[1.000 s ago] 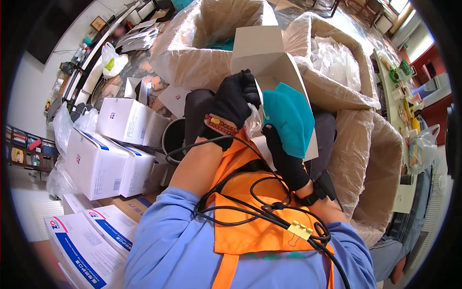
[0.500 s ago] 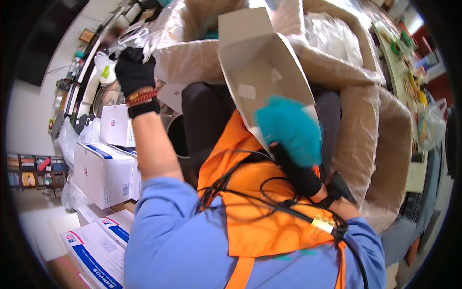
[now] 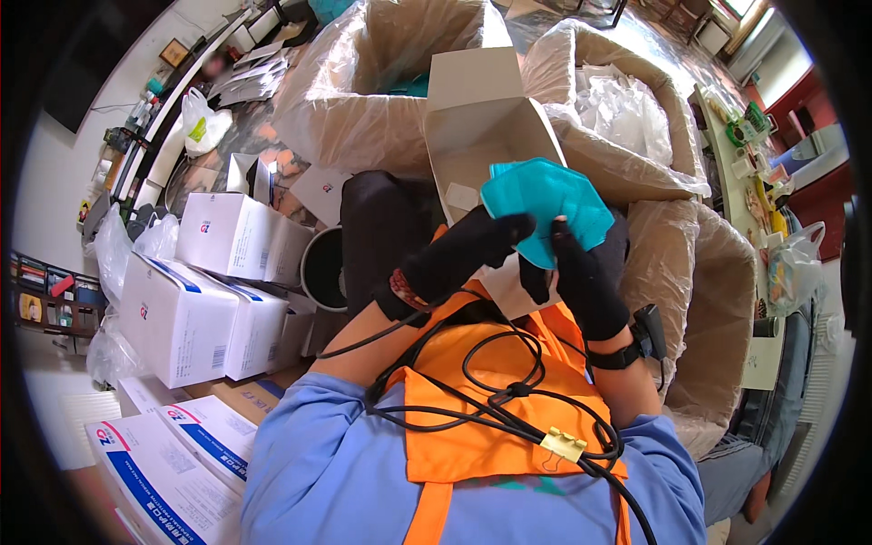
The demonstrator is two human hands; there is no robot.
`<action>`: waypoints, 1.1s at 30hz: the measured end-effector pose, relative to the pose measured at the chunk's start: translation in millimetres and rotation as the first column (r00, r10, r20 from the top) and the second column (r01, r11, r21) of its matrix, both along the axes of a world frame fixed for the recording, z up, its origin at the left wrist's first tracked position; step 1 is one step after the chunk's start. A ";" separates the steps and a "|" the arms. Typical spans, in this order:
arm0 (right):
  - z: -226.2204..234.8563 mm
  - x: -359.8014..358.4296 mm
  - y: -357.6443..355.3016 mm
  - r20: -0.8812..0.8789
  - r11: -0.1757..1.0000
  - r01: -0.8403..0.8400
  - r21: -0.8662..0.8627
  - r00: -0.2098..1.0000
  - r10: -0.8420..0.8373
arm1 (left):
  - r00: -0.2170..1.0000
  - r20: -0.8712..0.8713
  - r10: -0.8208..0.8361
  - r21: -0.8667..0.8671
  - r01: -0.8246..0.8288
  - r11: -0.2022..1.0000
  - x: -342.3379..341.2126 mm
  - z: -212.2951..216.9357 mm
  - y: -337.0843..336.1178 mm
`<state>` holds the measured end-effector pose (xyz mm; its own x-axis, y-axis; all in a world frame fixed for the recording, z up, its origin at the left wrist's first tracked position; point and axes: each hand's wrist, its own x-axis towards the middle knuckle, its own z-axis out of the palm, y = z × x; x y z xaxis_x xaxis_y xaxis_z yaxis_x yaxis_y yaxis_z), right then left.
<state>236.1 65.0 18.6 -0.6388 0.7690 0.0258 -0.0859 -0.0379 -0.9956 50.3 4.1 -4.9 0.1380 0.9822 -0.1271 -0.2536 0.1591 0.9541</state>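
A teal face mask (image 3: 549,195), possibly a small stack, is held between my two black-gloved hands above my lap. My left hand (image 3: 472,250) pinches its lower left edge with the thumb. At its lower right, my right hand (image 3: 586,282) grips it with the thumb uppermost. Just beyond the mask, an open white cardboard box (image 3: 495,136) rests on my lap with its flap raised; small white pieces lie inside. The mask and my hands cover the near part of this box.
Plastic-lined cartons surround me: one far left (image 3: 350,132) with teal items, one far right (image 3: 581,136) with white crumpled material, another at right (image 3: 681,318). Left of my knee stand a dark round bin (image 3: 307,277) and several white printed boxes (image 3: 173,318). Black cables (image 3: 509,395) cross my apron.
My left hand has come down from the far left to the mask, no longer holding clear plastic-like material. My right hand has brought the mask up slightly.
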 end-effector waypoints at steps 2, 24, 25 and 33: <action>-1.4 -2.1 -0.6 -0.057 0.991 -0.075 -0.114 0.996 0.068 | 0.994 0.080 0.077 0.063 -0.082 0.995 8.8 -9.5 10.3; -37.7 -12.3 5.2 0.138 0.943 0.207 0.260 0.959 -0.249 | 0.666 -0.231 0.710 0.456 -0.570 0.683 6.3 -10.4 16.2; -22.5 -8.3 6.3 0.114 0.990 0.084 -0.115 0.991 -0.071 | 0.661 -0.240 0.711 0.445 -0.576 0.685 4.8 -15.4 18.1; -23.0 0.3 18.5 0.316 0.651 0.003 0.759 0.873 -0.372 | 0.632 -0.314 0.708 0.451 -0.557 0.697 30.7 -24.5 3.8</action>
<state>236.4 83.5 -4.4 -0.5681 0.7209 0.3970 0.4108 0.6663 -0.6223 80.9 7.9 -29.4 -0.5283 0.7967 0.2935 0.2648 -0.1739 0.9485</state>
